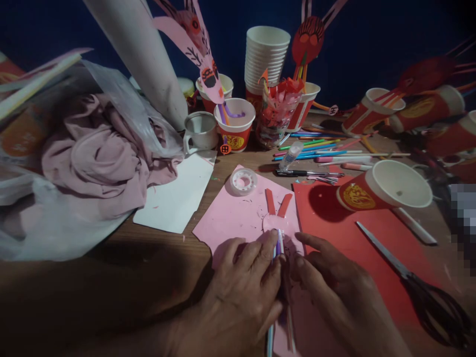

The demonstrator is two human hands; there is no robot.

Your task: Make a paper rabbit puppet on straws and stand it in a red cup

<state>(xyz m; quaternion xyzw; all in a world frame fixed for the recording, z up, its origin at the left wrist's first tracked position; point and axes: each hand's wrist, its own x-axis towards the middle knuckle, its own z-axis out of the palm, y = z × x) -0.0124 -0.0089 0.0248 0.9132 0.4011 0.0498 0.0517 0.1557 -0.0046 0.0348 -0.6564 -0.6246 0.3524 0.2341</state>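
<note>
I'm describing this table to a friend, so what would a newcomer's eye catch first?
Probably the pink paper figure with long ears, in a red cup at the back, left of a tall cup stack. Front and center, the left hand touches thin sticks over pink paper. Dark-handled scissors lie at the lower right.

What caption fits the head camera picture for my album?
Left hand on thin sticks by a pink paper disc, right hand alongside, scissors nearby.

Paper-craft workspace, 1 wooden table point(122, 287), scissors point(407, 274), pink paper point(223, 223), red paper point(394, 233), stacked cups point(267, 59)
</note>
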